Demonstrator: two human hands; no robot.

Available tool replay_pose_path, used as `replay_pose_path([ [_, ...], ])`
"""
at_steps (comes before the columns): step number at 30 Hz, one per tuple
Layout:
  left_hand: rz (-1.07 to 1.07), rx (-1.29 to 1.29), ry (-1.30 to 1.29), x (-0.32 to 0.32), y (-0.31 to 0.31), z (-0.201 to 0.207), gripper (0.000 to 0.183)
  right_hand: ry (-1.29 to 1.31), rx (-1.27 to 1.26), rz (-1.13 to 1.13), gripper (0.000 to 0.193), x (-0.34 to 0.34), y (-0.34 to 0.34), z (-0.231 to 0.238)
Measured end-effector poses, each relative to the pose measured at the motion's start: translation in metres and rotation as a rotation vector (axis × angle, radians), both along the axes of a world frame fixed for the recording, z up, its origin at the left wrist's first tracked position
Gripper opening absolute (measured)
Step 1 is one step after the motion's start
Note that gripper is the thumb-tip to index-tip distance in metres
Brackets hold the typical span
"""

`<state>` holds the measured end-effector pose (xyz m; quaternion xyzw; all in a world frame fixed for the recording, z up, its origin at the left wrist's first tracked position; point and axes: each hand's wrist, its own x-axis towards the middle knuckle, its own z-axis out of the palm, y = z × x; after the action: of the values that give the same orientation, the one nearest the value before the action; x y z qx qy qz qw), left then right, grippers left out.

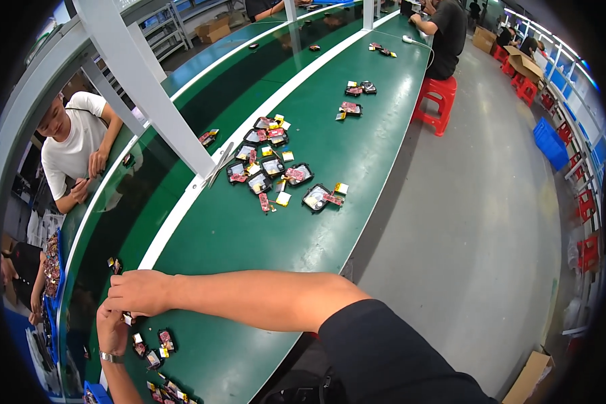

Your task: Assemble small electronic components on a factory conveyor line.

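Note:
My right hand (pixel 140 292) reaches across to the left and meets my left hand (pixel 112 328), which has a metal watch (pixel 112 357) at its wrist. The fingers of both hands are bent together around a small electronic unit (pixel 128 319). Only a whitish bit of it shows; the rest is hidden by the fingers. Just below the hands, several small black-cased units (pixel 166 341) with red circuit boards and whitish battery packs lie on the green table (pixel 229 363). More units (pixel 170 392) sit at the near edge. Another small unit (pixel 116 266) lies just beyond my right hand.
A cluster of opened black cases (pixel 272 165) with boards and batteries covers mid-table. A white post (pixel 145 87) rises from the white divider rail (pixel 172 225). Across the line sits a person in a white shirt (pixel 74 145). Red stools (pixel 436 101) stand along the aisle.

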<state>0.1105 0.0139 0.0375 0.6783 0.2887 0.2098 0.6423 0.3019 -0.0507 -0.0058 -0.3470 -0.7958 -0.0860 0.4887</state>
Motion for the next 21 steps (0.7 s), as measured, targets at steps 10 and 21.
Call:
replay_pose_path([
  [10, 0.235, 0.022, -0.091, -0.069, -0.005, 0.005, 0.027, 0.045, 0.077, -0.096, 0.019, 0.094, -0.065, 0.051],
  [21, 0.489, -0.007, -0.213, -0.157, -0.041, -0.015, 0.029, 0.203, -0.740, -0.805, 0.061, 0.320, -0.012, 0.023],
])
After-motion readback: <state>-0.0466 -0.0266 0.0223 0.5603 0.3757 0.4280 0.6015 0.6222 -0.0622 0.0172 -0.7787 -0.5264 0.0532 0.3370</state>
